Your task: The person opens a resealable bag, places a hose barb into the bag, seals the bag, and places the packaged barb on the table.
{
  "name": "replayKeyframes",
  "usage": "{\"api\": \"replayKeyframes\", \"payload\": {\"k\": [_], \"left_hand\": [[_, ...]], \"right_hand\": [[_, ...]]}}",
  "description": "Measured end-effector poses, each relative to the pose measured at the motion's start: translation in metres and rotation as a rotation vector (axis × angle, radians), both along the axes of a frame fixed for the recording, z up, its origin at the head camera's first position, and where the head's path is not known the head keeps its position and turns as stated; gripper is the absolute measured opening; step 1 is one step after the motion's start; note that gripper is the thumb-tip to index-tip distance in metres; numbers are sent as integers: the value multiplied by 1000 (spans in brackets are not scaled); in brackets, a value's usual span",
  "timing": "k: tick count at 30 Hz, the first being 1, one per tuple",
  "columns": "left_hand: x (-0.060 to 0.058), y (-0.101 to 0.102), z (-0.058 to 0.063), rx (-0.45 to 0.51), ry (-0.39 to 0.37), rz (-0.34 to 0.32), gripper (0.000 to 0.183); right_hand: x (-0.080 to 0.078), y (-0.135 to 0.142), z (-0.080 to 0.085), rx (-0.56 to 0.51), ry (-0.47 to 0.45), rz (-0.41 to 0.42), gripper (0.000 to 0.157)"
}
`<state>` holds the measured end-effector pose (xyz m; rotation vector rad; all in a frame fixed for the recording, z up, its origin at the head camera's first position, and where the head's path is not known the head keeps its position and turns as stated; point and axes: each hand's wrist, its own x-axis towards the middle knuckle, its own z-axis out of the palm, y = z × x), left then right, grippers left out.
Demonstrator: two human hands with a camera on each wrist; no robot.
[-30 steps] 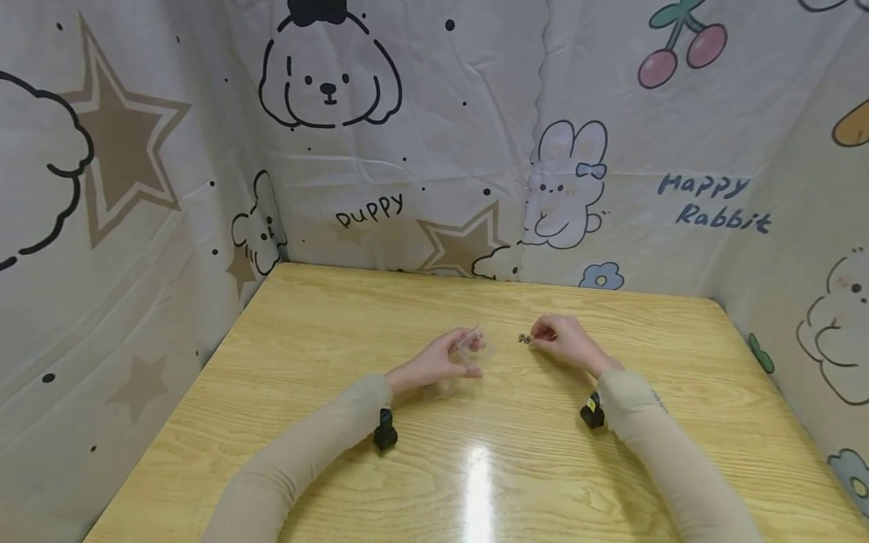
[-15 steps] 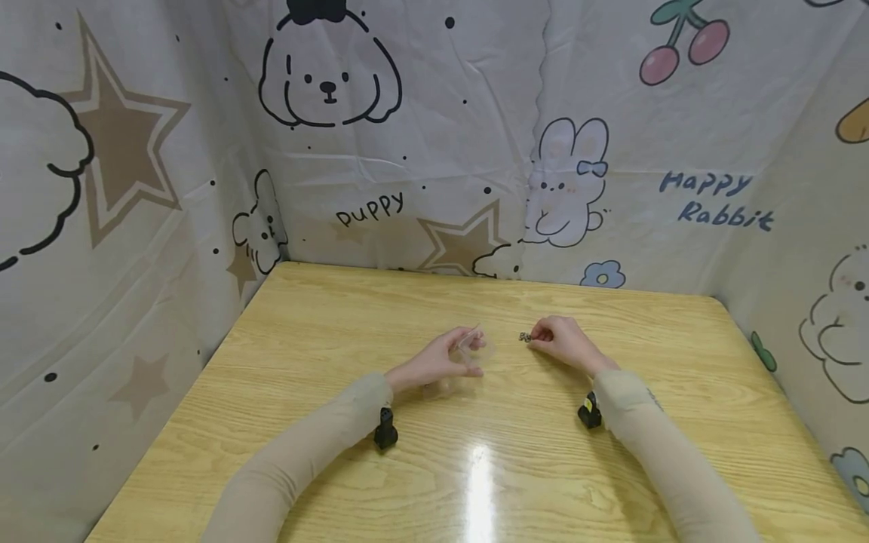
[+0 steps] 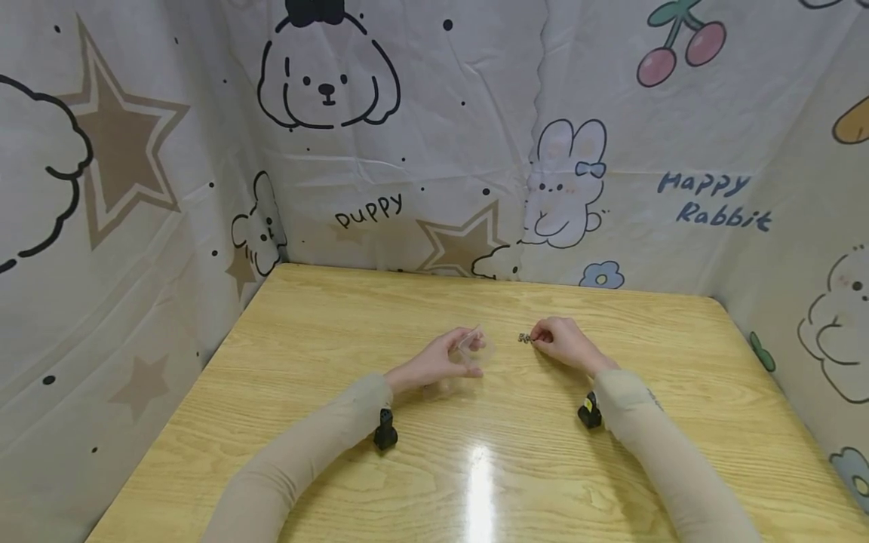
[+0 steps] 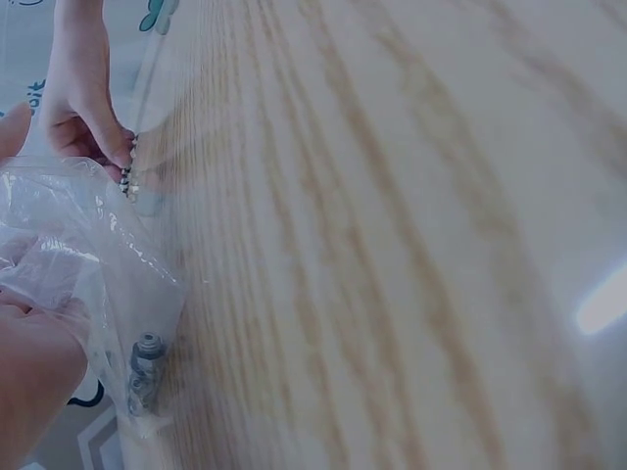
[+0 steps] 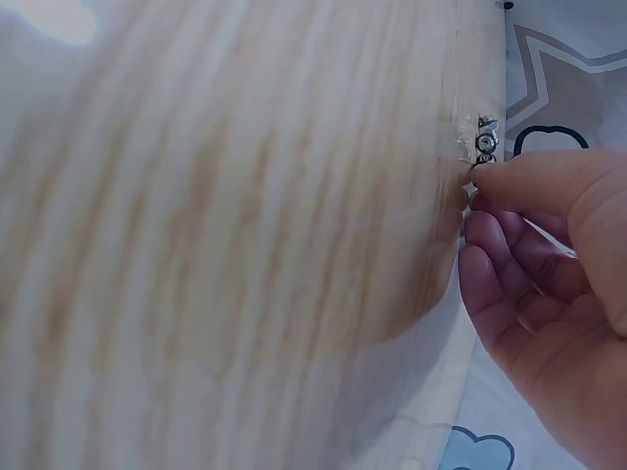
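In the head view my left hand [image 3: 437,362] holds a clear plastic bag [image 4: 108,264], its thumb and fingers spread apart at the bag's mouth. Several grey metal pieces [image 4: 147,372] that look like nuts or screws lie in the bottom corner of the bag. To the right, my right hand [image 3: 566,343] is low over the table with thumb and fingertips together at a little cluster of shiny metal parts [image 3: 524,338]. One of these parts [image 5: 486,143], with a round, ringed end, sticks out past the thumb in the right wrist view. The fingertips hide the rest.
Both hands work over the far middle of a wooden table [image 3: 326,317]. A patterned cloth [image 3: 407,158] hangs behind the table and along both sides. Each wrist carries a small black camera, one being the left wrist camera [image 3: 385,431].
The right fingers shift slightly at the small metal cluster, whose outline alters a little. My left hand and the bag stay in place.
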<state>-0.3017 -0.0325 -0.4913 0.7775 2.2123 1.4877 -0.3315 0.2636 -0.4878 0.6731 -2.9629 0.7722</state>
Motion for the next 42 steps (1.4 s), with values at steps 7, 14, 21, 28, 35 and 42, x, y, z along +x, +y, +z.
{"api": "replayKeyframes", "payload": {"k": [7, 14, 21, 28, 35, 42], "left_hand": [[1, 1, 2, 2, 12, -4, 69], [1, 1, 1, -10, 12, -1, 72], [-1, 1, -1, -7, 14, 3, 66], [0, 1, 0, -5, 15, 9, 66], [0, 2, 0, 0, 10, 3, 66], [-1, 2, 1, 8, 8, -9, 70]], "right_hand": [[1, 0, 1, 0, 9, 9, 4], [2, 1, 2, 7, 18, 15, 4], [8, -1, 9, -18, 44, 13, 4], [13, -14, 27, -67, 52, 57, 4], [23, -32, 48, -98, 66, 125, 7], [35, -54, 69, -127, 117, 214, 5]]}}
